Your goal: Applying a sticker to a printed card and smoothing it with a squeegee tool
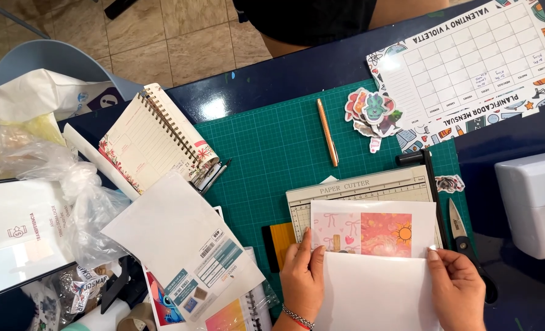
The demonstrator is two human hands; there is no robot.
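Both wrists are cut off by the bottom edge of the frame, and so is the lower part of the plain white sheet (373, 294) held between the hands. That sheet covers the lower strip of the printed sheet (370, 230) behind it, so only the top of its two pictures shows: a pale pink panel and an orange panel with a sun. Whether the two sheets are one folded piece cannot be told.

The left hand (303, 279), at lower centre, lies with its fingers pressed together and flat on the left edge of the white sheet, fingertips reaching up onto the printed sheet. The right hand (457, 288), at lower right, pinches the right edge of the white sheet between thumb and fingers.

The printed sheet sits on the paper cutter (361, 190), its long axis running left to right across the frame, its top edge facing the top of the frame. The cutter's base is largely hidden under the sheets; its black blade arm (435, 190) runs up and down along the right side.

The cutter rests on a green cutting mat (266, 147) on the dark blue bench (248, 83). A copper-coloured pen (327, 132) lies on the mat above, pointing nearly up and down.
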